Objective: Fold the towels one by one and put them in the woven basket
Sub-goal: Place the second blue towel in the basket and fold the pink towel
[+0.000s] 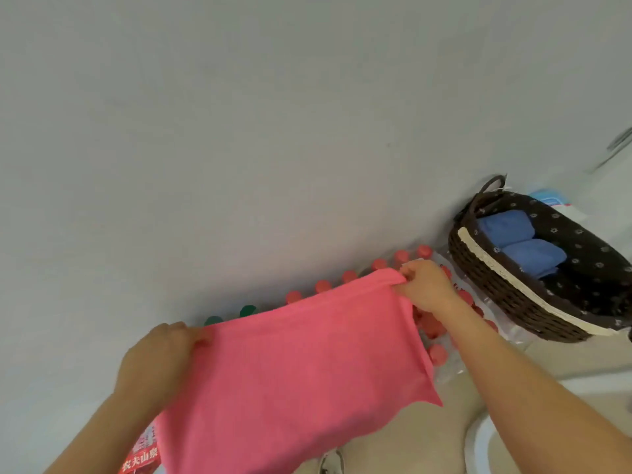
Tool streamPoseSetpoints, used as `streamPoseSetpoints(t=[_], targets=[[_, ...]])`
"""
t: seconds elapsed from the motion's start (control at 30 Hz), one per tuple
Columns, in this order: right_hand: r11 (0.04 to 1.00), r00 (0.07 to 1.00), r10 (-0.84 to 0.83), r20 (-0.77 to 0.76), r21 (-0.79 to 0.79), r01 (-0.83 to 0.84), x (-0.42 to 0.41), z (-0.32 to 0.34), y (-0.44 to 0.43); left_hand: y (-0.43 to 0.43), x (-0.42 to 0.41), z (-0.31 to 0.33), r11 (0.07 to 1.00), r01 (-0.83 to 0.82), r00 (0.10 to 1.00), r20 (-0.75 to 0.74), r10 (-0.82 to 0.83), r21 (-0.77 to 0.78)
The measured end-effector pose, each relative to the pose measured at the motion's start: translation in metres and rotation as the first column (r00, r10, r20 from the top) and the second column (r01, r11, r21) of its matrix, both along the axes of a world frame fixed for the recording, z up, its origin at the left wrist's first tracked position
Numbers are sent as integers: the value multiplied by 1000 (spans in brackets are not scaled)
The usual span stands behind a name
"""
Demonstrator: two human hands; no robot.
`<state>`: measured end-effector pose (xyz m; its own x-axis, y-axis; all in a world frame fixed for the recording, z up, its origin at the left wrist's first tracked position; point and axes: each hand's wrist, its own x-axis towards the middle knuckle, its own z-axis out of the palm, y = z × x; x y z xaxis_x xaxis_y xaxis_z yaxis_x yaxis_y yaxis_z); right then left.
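Observation:
A pink towel point(301, 367) hangs spread out in the air in front of me, at the lower middle of the view. My left hand point(160, 354) pinches its upper left corner. My right hand point(427, 285) pinches its upper right corner, higher and farther away. The dark brown woven basket point(506, 289) with a cream rim and dark patterned lining stands at the right, against the wall. Two folded blue towels point(519, 241) lie side by side inside it.
Packs of bottled water with red caps point(434, 326) and two green caps point(246, 311) stand along the grey wall, partly behind the towel. A white curved object point(485, 443) and a beige floor lie at the lower right.

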<state>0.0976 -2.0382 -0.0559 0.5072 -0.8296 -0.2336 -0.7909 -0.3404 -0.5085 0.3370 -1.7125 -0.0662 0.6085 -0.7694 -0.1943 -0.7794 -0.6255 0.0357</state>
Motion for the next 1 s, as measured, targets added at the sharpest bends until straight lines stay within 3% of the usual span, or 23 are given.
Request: streamPoseSetpoints(t=[0.07, 0.17, 0.27, 0.4, 0.5, 0.6, 0.73, 0.8, 0.9, 1.0], targets=[[999, 999, -38, 29, -19, 39, 4, -13, -9, -16, -11, -3, 1000, 13, 993, 120, -14, 11], [996, 991, -84, 106, -29, 88, 6, -29, -8, -48, -32, -6, 975, 148, 972, 205, -113, -164], [991, 973, -123, 196, -26, 130, -1, -38, -4, -106, -61, -6, 920, 274, 961, 57, -269, -280], [987, 941, -153, 300, -1, 161, -9, -38, 10, -201, -91, -21, 893, 284, 912, -191, -364, -348], [978, 924, -173, 342, -55, 203, -24, -40, 31, -259, -111, -25, 874, 374, 865, -222, -449, -311], [960, 913, -242, 328, -58, 275, -58, -38, 64, -281, -116, -33, 863, 435, 849, -203, -488, -256], [903, 895, -408, 184, -65, 425, -103, -48, 112, -284, -104, -43, 869, 437, 856, -191, -481, -234], [891, 886, -452, 103, 11, 454, -113, -57, 128, -285, -100, -44, 855, 450, 848, -179, -500, -258], [838, 831, -537, 147, 209, 504, -112, -62, 135, -288, -99, -39, 850, 447, 836, -207, -508, -278], [831, 825, -552, 123, 161, 532, -110, -65, 134, -292, -94, -32, 849, 482, 822, -224, -524, -217]])
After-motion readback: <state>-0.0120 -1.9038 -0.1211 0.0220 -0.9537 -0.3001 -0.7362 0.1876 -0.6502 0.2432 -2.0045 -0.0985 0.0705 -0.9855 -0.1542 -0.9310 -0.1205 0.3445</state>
